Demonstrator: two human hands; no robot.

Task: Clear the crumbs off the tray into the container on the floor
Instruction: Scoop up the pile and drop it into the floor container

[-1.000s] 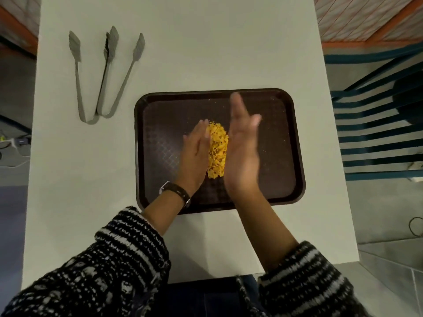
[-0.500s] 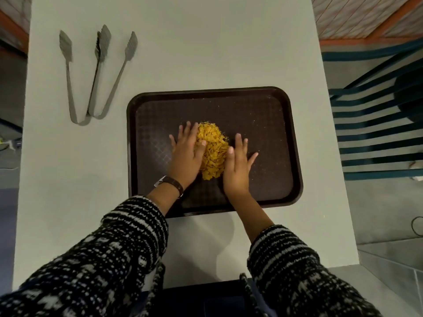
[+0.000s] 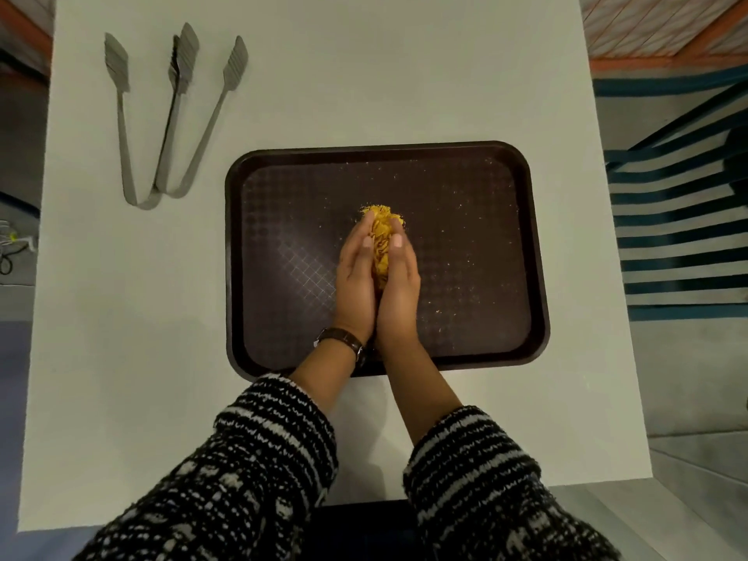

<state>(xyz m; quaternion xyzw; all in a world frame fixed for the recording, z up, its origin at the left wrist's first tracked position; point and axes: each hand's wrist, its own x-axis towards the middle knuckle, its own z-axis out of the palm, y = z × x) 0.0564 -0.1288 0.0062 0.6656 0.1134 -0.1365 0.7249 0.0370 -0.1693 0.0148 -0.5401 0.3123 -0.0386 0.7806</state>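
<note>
Two hands, the left hand (image 3: 356, 283) and the right hand (image 3: 398, 287), are pressed side by side over the middle of the tray, cupped together around one heap of yellow crumbs (image 3: 380, 236) that shows between the thumbs and past the fingertips. A dark watch (image 3: 344, 342) sits on the left wrist, and both forearms come out of black-and-white knitted sleeves (image 3: 279, 443). The single dark brown tray (image 3: 526, 253) lies flat on the white surface (image 3: 364, 74), with fine loose specks scattered over its textured floor. Two metal tongs (image 3: 170, 127) lie overlapping on the surface, well apart from the tray at its far left.
</note>
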